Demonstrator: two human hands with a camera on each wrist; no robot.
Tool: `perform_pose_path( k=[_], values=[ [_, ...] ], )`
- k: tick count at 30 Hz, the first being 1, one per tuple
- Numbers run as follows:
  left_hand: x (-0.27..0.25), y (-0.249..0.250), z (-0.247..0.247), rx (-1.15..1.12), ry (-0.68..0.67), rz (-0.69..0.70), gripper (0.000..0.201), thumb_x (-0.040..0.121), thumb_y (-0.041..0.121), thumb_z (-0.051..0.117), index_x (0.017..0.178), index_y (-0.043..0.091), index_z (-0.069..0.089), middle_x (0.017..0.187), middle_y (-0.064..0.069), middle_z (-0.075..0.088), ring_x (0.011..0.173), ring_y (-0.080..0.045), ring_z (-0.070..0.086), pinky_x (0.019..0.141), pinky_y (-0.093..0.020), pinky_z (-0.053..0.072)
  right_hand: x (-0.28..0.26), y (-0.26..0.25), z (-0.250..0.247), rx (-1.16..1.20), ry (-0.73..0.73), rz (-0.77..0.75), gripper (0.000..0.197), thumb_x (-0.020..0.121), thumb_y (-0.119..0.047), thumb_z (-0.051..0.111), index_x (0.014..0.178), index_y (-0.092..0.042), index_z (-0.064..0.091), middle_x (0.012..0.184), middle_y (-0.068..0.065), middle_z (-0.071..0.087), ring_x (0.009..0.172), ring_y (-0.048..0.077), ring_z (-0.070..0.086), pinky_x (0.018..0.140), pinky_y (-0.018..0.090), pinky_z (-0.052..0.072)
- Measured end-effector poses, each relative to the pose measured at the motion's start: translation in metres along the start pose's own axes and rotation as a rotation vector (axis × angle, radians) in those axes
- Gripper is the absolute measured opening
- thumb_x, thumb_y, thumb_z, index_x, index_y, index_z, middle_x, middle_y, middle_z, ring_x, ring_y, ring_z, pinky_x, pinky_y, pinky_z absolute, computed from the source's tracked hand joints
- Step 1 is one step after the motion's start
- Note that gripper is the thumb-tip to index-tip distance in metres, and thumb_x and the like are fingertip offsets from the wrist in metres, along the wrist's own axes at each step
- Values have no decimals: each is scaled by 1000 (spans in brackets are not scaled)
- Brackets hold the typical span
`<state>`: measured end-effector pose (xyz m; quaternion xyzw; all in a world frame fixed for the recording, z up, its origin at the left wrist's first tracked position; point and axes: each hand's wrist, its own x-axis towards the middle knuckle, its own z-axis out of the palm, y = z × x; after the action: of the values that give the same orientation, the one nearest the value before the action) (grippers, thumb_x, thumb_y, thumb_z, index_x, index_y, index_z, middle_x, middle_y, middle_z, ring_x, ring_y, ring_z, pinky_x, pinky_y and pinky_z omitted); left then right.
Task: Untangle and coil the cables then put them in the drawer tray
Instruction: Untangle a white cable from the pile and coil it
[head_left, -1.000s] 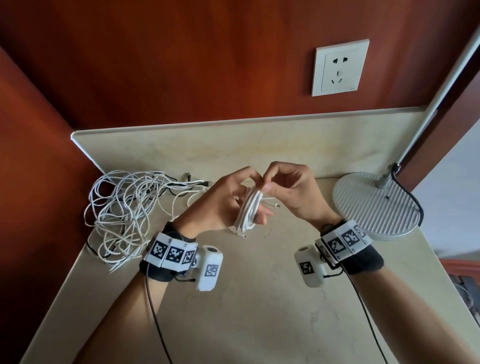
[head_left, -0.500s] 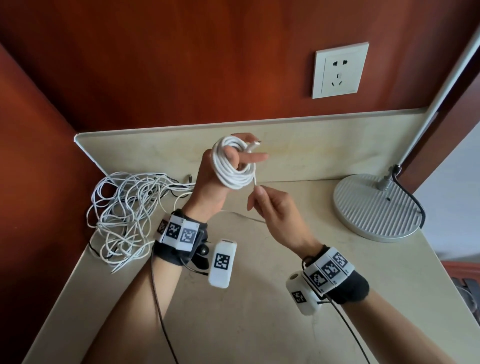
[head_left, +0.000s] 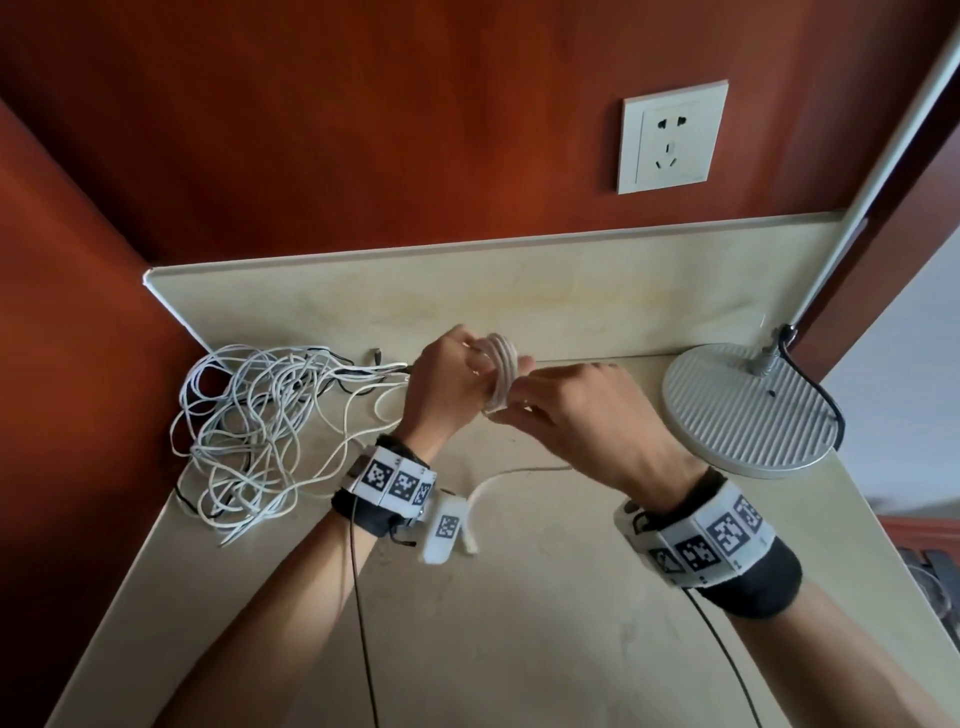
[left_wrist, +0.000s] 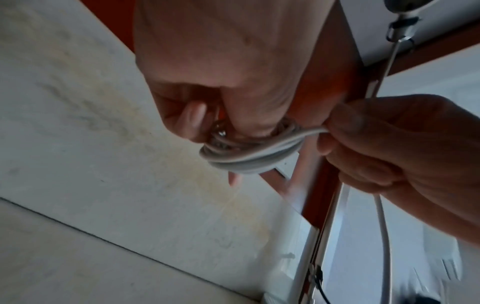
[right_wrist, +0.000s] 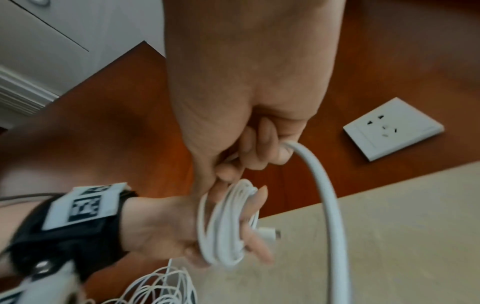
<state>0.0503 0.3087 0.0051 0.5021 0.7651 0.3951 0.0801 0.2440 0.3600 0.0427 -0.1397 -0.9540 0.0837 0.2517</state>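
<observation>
A white cable coil (head_left: 501, 371) is wound round the fingers of my left hand (head_left: 480, 366), held above the counter. In the right wrist view the coil (right_wrist: 226, 224) rings those fingers and one plug end (right_wrist: 270, 233) pokes out of it. My right hand (head_left: 519, 402) is pressed against the coil and pinches the cable's free length (right_wrist: 319, 185). That loose tail (head_left: 498, 480) droops under my right hand and ends in a plug (head_left: 470, 543) near my left wrist. The left wrist view shows the right hand (left_wrist: 335, 131) pulling the strand tight against the coil (left_wrist: 249, 158). No drawer tray is in view.
A large tangle of thin white cables (head_left: 260, 431) lies at the left of the beige counter (head_left: 519, 623), against the corner. A round grey lamp base (head_left: 748, 410) with its pole stands at the right. A wall socket (head_left: 670, 137) sits on the red wall behind.
My left hand has come down from its raised position with the coil. My right hand has risen from below and closed in against the coil, drawing the free strand up to it.
</observation>
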Motion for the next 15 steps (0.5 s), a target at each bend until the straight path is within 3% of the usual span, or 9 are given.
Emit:
perform_pose_path(
  k=[2, 3, 6, 8, 9, 11, 12, 13, 15],
  values=[
    [-5, 6, 2, 108, -189, 1, 21, 77, 29, 76, 75, 23, 57, 69, 6, 67, 70, -21, 68, 56, -31, 41, 3, 7, -9, -19, 13, -8, 28, 87, -57, 75, 83, -29, 74, 71, -11, 70, 56, 17, 60, 51, 29, 44],
    [-7, 10, 2, 153, -272, 5, 20, 79, 25, 74, 75, 25, 55, 68, 6, 66, 72, -22, 67, 55, -31, 40, 5, 10, -11, -22, 7, -5, 33, 83, -60, 77, 78, -28, 72, 68, -13, 68, 53, 14, 55, 51, 27, 42],
    [-12, 17, -6, 197, -471, 114, 18, 82, 36, 71, 73, 31, 56, 76, 11, 68, 78, -20, 69, 58, -30, 42, 10, 16, -16, 29, -26, 5, 41, 77, -65, 78, 73, -26, 68, 59, -15, 51, 53, 8, 39, 53, 23, 27],
    [-18, 21, -13, 119, -568, 177, 16, 82, 40, 75, 75, 35, 62, 77, 12, 71, 77, -17, 71, 64, -27, 52, 12, 21, -18, 153, -81, 5, 42, 76, -67, 75, 77, -26, 68, 62, -15, 50, 55, 9, 43, 51, 26, 30],
    [-20, 23, -16, 35, -627, 204, 14, 89, 28, 75, 80, 35, 66, 76, 10, 71, 77, -21, 73, 68, -29, 58, 13, 23, -19, 248, -104, 14, 41, 76, -66, 76, 81, -26, 68, 63, -13, 53, 56, 11, 47, 50, 29, 35],
    [-27, 26, -21, -109, -625, 231, 19, 98, -1, 57, 93, 14, 69, 76, -13, 68, 78, -36, 72, 70, -42, 64, 14, 29, -20, 475, -123, 53, 33, 78, -52, 83, 85, -23, 69, 63, -10, 57, 55, 11, 48, 51, 29, 40],
    [-30, 26, -25, -197, -690, 193, 15, 93, -7, 57, 95, 3, 67, 75, -19, 66, 77, -37, 72, 66, -42, 64, 14, 32, -20, 578, -129, 87, 29, 79, -43, 87, 86, -21, 70, 63, -10, 57, 54, 9, 45, 53, 26, 38],
    [-32, 25, -29, -208, -743, 202, 10, 88, -8, 65, 95, -2, 66, 73, -18, 69, 77, -34, 75, 64, -39, 63, 14, 35, -21, 659, -136, 122, 26, 80, -37, 88, 85, -18, 70, 62, -9, 58, 55, 7, 44, 54, 25, 37],
    [-36, 22, -30, -309, -799, 107, 27, 80, -4, 81, 103, -7, 67, 79, -16, 75, 84, -20, 78, 68, -32, 60, 13, 39, -18, 740, -142, 148, 24, 83, -33, 85, 84, -14, 70, 64, -5, 63, 57, 12, 48, 56, 31, 39]
  ],
)
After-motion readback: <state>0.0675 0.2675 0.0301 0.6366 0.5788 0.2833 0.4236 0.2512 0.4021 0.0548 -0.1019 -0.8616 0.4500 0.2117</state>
